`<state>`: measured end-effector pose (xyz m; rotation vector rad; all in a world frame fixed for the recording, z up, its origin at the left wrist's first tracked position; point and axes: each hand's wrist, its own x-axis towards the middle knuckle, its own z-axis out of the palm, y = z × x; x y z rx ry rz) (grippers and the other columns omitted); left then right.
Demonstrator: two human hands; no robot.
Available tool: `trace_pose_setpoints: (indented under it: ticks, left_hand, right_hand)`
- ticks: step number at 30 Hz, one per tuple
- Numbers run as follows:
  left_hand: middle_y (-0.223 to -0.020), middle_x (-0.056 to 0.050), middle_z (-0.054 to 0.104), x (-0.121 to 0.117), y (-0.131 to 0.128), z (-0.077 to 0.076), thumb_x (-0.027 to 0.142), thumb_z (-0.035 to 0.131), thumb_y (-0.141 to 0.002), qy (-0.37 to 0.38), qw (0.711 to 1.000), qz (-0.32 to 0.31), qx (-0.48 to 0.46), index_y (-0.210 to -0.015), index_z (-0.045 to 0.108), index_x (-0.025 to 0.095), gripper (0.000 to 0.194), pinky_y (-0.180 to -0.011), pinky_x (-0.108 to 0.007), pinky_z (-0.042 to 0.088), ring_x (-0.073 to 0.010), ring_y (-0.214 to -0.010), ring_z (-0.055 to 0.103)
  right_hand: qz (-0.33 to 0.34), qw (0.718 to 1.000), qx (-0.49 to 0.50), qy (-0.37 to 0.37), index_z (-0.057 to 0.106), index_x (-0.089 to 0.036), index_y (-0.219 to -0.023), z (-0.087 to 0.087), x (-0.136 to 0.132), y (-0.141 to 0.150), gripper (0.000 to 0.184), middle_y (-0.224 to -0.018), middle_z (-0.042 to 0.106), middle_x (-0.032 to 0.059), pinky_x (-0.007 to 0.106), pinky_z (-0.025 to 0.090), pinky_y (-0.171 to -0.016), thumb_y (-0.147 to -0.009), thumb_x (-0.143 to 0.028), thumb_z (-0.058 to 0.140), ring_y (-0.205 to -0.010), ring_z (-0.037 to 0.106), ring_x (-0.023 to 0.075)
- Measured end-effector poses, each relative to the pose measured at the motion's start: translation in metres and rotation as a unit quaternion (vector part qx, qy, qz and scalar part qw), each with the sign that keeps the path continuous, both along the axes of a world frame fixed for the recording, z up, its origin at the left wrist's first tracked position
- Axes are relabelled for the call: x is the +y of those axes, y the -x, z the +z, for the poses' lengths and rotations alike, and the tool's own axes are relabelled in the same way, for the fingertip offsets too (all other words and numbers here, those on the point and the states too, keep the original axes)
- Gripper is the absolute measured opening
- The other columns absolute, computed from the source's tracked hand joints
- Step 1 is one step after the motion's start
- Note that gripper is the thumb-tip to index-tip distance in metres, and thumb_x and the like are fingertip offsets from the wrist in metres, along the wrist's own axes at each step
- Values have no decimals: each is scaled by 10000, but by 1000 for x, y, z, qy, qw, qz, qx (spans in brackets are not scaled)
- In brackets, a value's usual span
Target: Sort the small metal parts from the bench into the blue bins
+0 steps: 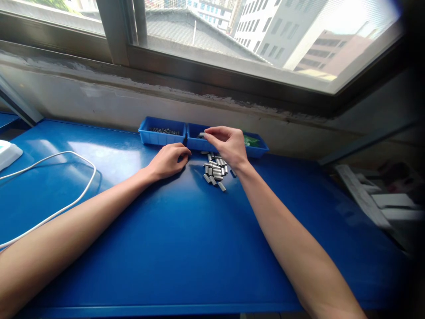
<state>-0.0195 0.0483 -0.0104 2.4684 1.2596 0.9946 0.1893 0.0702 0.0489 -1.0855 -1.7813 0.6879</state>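
My right hand (229,141) pinches a small grey metal bar (202,134) between thumb and fingertips, over the right-hand blue bin (260,144). Under and beside this hand, a pile of similar short metal bars (215,170) lies loose on the blue table. My left hand (168,160) rests on the tabletop in front of the left-hand blue bin (148,135), left of the pile. Its fingers are loosely curled in, and nothing shows in them. Small dark metal pieces (166,131) lie in the left-hand bin.
Green material (251,141) lies at the right end of the right-hand bin. A white cable (78,197) loops across the table's left side near a white device (9,154). Behind the blue table (186,248) are a wall and a window frame (212,71).
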Motion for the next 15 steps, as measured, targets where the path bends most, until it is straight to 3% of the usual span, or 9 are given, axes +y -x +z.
trace_pose_setpoints:
  ticks: [4,7,10,15]
  left_hand:
    - [-1047,-85,723,0,0,0,223,530,-894,1,1000,1,5,-1022,763,176,270,-844,-309,519,-216,-906,680]
    - [-1052,-88,722,-1,0,1,223,523,-900,1,1000,2,9,-1027,762,172,275,-841,-309,518,-216,-904,680]
    - [-1053,-90,721,-1,0,1,222,519,-902,-1,1000,2,10,-1024,762,167,277,-831,-310,516,-215,-895,678]
    - [-1049,-87,720,0,0,-1,220,519,-898,-5,1000,-1,8,-1023,761,171,277,-826,-309,514,-213,-896,677]
  right_hand:
    - [-41,999,1,-18,733,-181,-1081,2,1,-2,334,-1115,757,92,359,607,-901,-774,-311,750,-964,736,236]
    - [-40,995,-86,-25,763,-183,-984,11,-2,-5,239,-991,774,86,347,612,-819,-783,-309,735,-880,737,239]
    - [24,973,-231,7,776,-193,-867,23,-7,-11,210,-848,763,66,318,581,-707,-747,-365,781,-759,715,226]
    - [121,913,-385,59,774,-243,-974,30,-14,-20,426,-875,745,41,256,486,-546,-591,-382,899,-633,650,167]
